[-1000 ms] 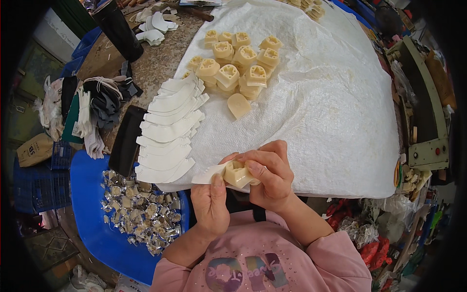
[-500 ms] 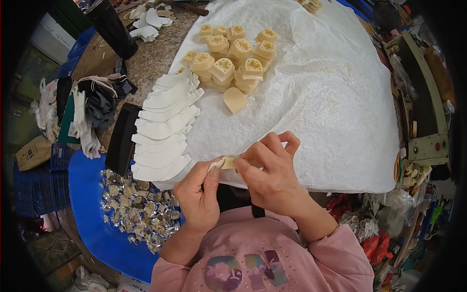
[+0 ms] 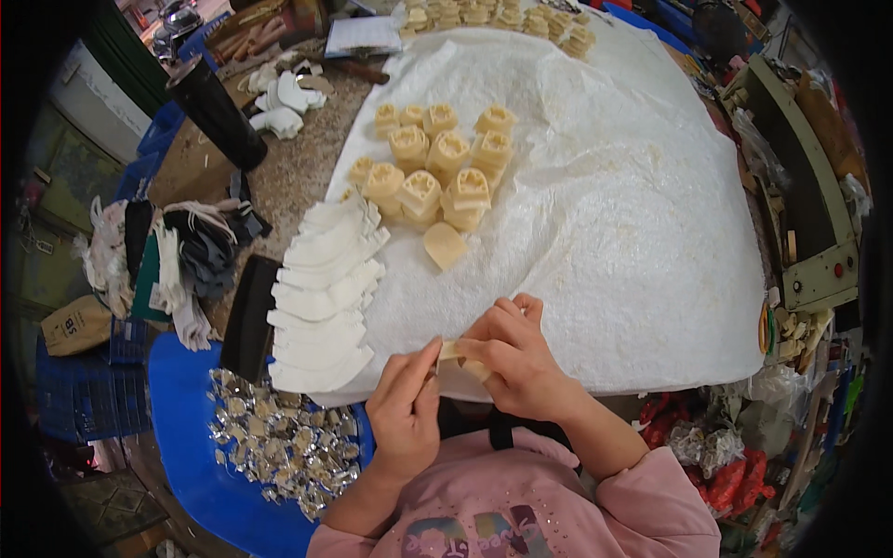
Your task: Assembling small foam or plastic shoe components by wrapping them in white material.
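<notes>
Just beyond my body, above the front edge of a white woven sheet (image 3: 642,242), both hands work on a small cream-coloured piece (image 3: 450,351). My left hand (image 3: 406,405) pinches its left end between thumb and fingers. The fingers of my right hand (image 3: 521,365) close on the right end, hiding part of it. Whether it is one folded piece or two layers I cannot tell. Left of my hands lies an overlapping row of curved white pieces (image 3: 321,302). Farther off stand several stacked cream heel-shaped blocks (image 3: 423,191), and one single block (image 3: 445,246) lies nearer.
A blue tub (image 3: 177,446) at lower left holds many shiny silver-and-cream bits (image 3: 284,442). Beside the white pieces is a long black tray (image 3: 247,316). A black cylinder (image 3: 216,113) stands at far left, near gloves (image 3: 177,265). A green metal frame (image 3: 819,279) borders the right.
The view has tilted up, so the table sits lower and more of its far end shows. Both hands stay at the cream piece; the white end by my left thumb no longer shows.
</notes>
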The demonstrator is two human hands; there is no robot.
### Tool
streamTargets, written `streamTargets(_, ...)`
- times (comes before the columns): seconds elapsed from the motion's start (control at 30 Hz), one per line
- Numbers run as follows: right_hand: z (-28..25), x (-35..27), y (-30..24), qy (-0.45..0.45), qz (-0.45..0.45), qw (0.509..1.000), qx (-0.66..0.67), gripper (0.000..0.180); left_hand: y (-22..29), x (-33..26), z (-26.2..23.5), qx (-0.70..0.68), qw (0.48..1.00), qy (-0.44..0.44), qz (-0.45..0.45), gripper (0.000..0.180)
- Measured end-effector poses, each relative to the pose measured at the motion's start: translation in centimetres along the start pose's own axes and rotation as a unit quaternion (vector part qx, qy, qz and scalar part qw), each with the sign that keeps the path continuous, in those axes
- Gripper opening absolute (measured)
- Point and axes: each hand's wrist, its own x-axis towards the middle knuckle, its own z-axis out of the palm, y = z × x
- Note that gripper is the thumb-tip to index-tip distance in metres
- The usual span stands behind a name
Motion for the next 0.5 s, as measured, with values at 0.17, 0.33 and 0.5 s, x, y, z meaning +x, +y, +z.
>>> streamTargets(0.17, -0.2, -0.6, 0.2, 0.014, 0.0, 0.99, 0.141, 0.033, -2.2, -0.6, 0.5, -0.194, 0.981, 0.026, -0.019, 0.021)
streamTargets(0.33, -0.4, -0.9, 0.2, -0.014, 0.02, 0.976, 0.215, 0.026, -2.4, 0.0, 0.3, -0.135, 0.989, -0.016, 0.054, 0.013)
streamTargets(0.5, -0.5, -0.7, -0.2, -0.065, 0.028, 0.976, 0.205, 0.021, -1.7, 0.9, 0.4, -0.017, 0.993, -0.014, 0.118, 0.011)
